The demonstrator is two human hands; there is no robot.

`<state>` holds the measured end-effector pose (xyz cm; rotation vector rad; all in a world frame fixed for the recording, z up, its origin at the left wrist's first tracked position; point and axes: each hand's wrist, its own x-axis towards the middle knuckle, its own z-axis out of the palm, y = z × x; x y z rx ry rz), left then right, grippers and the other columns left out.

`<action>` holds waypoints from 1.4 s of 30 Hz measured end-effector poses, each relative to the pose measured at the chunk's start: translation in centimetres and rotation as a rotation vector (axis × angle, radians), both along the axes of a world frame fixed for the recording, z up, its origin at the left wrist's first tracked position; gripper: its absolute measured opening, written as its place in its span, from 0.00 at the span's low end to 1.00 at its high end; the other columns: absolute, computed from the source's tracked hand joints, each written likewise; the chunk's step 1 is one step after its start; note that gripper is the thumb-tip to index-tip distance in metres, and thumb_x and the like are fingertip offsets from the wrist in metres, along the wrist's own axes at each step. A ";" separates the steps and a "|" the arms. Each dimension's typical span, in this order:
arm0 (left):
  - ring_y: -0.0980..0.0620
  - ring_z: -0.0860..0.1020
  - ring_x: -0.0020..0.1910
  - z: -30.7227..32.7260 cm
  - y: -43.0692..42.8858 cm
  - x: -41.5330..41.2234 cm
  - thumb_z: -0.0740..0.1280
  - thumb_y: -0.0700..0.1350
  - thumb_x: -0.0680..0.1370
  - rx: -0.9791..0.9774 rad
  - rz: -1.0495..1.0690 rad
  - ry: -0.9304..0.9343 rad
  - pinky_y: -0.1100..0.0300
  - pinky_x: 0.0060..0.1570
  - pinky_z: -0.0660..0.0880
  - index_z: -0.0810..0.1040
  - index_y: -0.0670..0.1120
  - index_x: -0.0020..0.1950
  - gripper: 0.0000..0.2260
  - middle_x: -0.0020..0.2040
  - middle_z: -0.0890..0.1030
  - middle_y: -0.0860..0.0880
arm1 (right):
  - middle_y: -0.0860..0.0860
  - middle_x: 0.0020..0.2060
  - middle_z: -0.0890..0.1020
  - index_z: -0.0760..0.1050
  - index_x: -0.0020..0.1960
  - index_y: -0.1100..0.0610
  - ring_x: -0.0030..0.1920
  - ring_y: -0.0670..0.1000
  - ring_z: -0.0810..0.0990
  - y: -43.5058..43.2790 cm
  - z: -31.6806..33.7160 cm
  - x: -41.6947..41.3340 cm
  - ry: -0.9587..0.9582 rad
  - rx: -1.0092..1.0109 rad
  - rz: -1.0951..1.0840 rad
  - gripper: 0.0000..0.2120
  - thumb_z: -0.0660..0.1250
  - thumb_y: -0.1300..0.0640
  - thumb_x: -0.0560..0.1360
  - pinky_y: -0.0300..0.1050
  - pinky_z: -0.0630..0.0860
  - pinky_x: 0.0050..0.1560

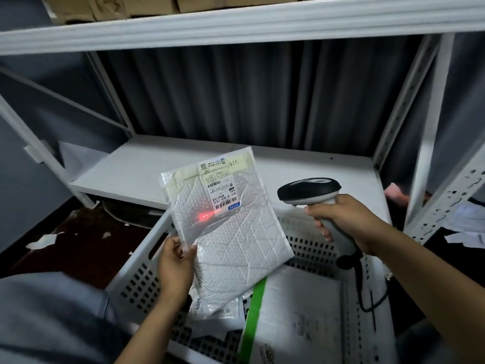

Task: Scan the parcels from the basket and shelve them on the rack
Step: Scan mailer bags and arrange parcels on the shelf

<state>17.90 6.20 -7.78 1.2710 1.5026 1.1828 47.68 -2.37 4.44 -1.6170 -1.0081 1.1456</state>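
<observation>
Fingers [175, 246] of the left hand [174, 269] pinch a white bubble mailer [231, 232], the right hand [343, 219] grips a grey handheld scanner [309, 190] aimed at it; shelving, and more parcels [296, 306] in the white perforated basket [141, 279], likely remain.

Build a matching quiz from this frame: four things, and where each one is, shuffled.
Things:
1. bubble mailer
2. scanner
3. green-edged parcel
4. cardboard boxes

Places:
A. lying in the basket
B. on the top shelf
C. held in the left hand
D. gripped in the right hand

Pairs: 1-C, 2-D, 3-A, 4-B
</observation>
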 end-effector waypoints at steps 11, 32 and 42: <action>0.49 0.81 0.42 0.6 -0.7 0.4 0.68 0.33 0.76 0.000 -0.037 -0.042 0.56 0.44 0.76 0.75 0.45 0.50 0.08 0.43 0.83 0.48 | 0.56 0.27 0.73 0.73 0.37 0.64 0.24 0.51 0.71 -0.2 -0.2 0.3 0.012 -0.002 -0.008 0.11 0.67 0.63 0.76 0.43 0.70 0.27; 0.49 0.72 0.30 4.1 11.7 20.8 0.68 0.35 0.76 -0.185 -0.039 -0.254 0.61 0.28 0.70 0.71 0.45 0.54 0.11 0.42 0.77 0.43 | 0.56 0.34 0.81 0.79 0.47 0.60 0.30 0.54 0.77 1.2 0.1 13.8 -0.355 -0.033 -0.424 0.07 0.72 0.57 0.73 0.45 0.76 0.32; 0.44 0.78 0.44 -0.4 18.4 33.8 0.67 0.40 0.77 -0.066 -0.221 0.097 0.54 0.50 0.76 0.74 0.50 0.52 0.07 0.48 0.80 0.44 | 0.55 0.29 0.79 0.78 0.44 0.63 0.25 0.52 0.77 4.9 -3.2 18.7 -0.274 -0.051 -0.492 0.08 0.71 0.58 0.72 0.45 0.75 0.32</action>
